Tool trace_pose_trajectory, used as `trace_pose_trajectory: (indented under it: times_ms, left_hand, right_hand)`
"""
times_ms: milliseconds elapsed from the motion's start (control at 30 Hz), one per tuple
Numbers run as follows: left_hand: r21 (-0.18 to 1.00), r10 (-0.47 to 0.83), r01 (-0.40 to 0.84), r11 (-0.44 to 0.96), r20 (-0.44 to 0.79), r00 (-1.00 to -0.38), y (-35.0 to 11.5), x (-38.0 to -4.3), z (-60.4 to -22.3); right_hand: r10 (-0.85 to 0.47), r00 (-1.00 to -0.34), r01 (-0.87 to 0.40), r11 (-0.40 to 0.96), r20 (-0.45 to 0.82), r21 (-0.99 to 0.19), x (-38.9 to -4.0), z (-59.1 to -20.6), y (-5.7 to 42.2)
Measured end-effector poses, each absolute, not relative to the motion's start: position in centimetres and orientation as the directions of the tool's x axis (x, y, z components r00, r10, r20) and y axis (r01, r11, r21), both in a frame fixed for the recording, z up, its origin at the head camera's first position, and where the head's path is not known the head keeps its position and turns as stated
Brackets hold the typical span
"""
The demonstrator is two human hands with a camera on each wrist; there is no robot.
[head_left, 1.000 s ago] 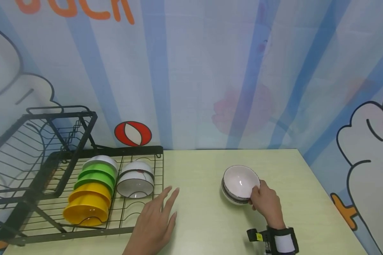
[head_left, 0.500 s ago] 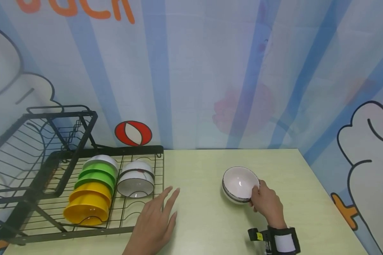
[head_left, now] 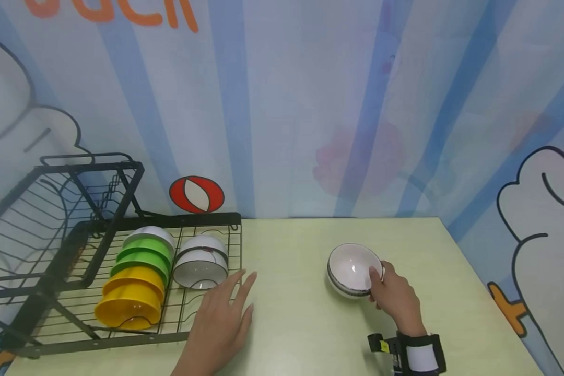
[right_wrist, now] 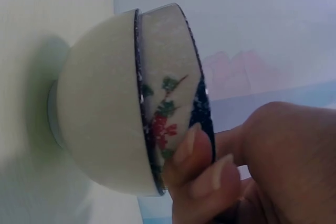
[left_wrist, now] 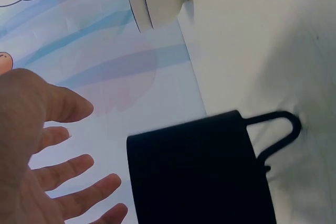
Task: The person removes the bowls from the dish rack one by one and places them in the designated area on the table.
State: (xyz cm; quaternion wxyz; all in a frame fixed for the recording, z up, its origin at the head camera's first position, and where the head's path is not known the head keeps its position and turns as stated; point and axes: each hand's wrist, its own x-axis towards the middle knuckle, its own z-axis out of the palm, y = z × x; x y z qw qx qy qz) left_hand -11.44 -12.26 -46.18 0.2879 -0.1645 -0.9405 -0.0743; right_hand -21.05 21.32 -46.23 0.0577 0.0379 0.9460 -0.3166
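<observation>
The right grip [head_left: 397, 300] is pinching the rim of the upper white bowl [head_left: 350, 263], its thumb lying over the inner side. That bowl is nesting in a lower white bowl [right_wrist: 100, 103], which is standing on the table [head_left: 291, 308] and hiding the upper one's base. The left grip [head_left: 218, 316] is hovering released, fingers spread, covering the near right corner of a black rack [head_left: 122, 342]. The rack is holding tipped bowls: two yellow bowls [head_left: 129, 305], two green bowls [head_left: 143, 256] and a pale bowl [head_left: 152, 234] in one row, two white bowls [head_left: 200, 271] beside them. Its upper tier is running past the left edge. In the left wrist view, a dark looped shape [left_wrist: 199, 177] is proving hard to make out.
</observation>
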Motion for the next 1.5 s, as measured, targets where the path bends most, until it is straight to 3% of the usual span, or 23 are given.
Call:
trace_pose_trajectory:
  times_ms: [300, 567, 833, 1067, 1500]
  left_hand:
    - [0.15, 0.093, 0.172, 0.974, 0.428, -0.899, -14.8, -12.0, -44.8]
    - [0.117, 0.085, 0.172, 0.978, 0.527, -0.846, -17.4, -12.9, -44.3]
    - [0.128, 0.03, 0.104, 0.986, 0.483, -0.875, -18.7, -13.1, -44.7]
    - [0.115, 0.058, 0.138, 0.984, 0.522, -0.851, -19.1, -13.8, -45.0]
    - [0.151, 0.027, 0.102, 0.983, 0.433, -0.901, -18.9, -13.9, -45.5]
  right_hand:
    - [0.139, -0.99, 0.135, 0.844, -0.032, -0.519, -20.6, -44.6, 20.9]
    - [0.135, -0.99, 0.09, 0.829, 0.042, -0.552, -20.1, -43.5, 19.3]
    - [0.118, -0.983, 0.01, 0.807, 0.144, -0.591, -19.7, -42.9, 17.9]
    - [0.081, -0.988, -0.015, 0.799, 0.133, -0.601, -19.7, -42.9, 17.2]
    - [0.06, -0.991, -0.024, 0.797, 0.118, -0.604, -19.3, -43.4, 17.1]
